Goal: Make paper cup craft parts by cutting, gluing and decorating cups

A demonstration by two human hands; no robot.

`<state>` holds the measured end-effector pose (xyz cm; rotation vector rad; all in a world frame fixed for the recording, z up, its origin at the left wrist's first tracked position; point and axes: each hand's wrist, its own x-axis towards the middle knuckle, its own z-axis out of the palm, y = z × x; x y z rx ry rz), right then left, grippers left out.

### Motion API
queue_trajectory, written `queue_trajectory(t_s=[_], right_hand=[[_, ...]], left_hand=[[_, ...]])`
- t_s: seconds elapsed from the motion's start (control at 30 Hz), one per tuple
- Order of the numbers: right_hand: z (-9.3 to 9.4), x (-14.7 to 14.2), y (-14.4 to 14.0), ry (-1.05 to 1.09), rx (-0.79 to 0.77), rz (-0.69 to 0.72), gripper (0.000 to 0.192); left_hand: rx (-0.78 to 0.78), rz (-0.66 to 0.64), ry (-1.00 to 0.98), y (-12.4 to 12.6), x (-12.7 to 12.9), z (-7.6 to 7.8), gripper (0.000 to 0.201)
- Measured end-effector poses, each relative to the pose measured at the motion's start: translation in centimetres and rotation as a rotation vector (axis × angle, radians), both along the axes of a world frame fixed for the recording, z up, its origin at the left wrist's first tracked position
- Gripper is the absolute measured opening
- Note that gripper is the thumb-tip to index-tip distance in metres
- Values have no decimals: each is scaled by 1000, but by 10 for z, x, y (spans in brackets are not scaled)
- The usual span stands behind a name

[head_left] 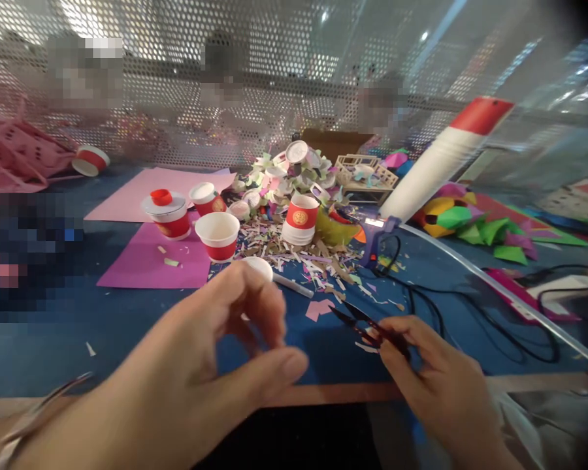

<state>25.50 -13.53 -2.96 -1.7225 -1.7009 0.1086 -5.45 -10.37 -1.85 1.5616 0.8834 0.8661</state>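
Head view: scissors (394,341) in the right grip (434,378)

Nearest, the left grip (186,356) is curled, a gap between thumb and fingers, nothing visible in it. The right grip is wrapped round the scissors' handles; the parted blades extend forward-left from its fingers, tips near a pink paper scrap (318,311) on the blue bench (318,362). Farther off lie paper clippings (262,243) and an upside-down red-and-white paper cup (300,222).
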Motion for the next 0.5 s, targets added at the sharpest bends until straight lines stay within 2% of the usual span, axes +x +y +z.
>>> queue_trajectory(t_s=[0.03, 0.07, 0.13, 0.17, 0.3, 0.5], right_hand=[[6, -6, 3, 49, -29, 0, 8], [12, -13, 7, 88, -52, 13, 9], [25, -25, 15, 161, -76, 44, 10], [30, -31, 20, 195, -84, 77, 10], [45, -49, 40, 285, -113, 221, 9], [49, -66, 58, 294, -118, 353, 9]], left_hand=[[-15, 1, -19, 20, 18, 24, 34], [-37, -11, -44, 35, 34, 42, 39], [-69, 46, -100, 52, 55, 58, 55], [-81, 64, -124, 55, 60, 59, 62], [-39, 63, -203, 50, 56, 49, 64], [-59, 94, -298, 58, 49, 52, 59]])
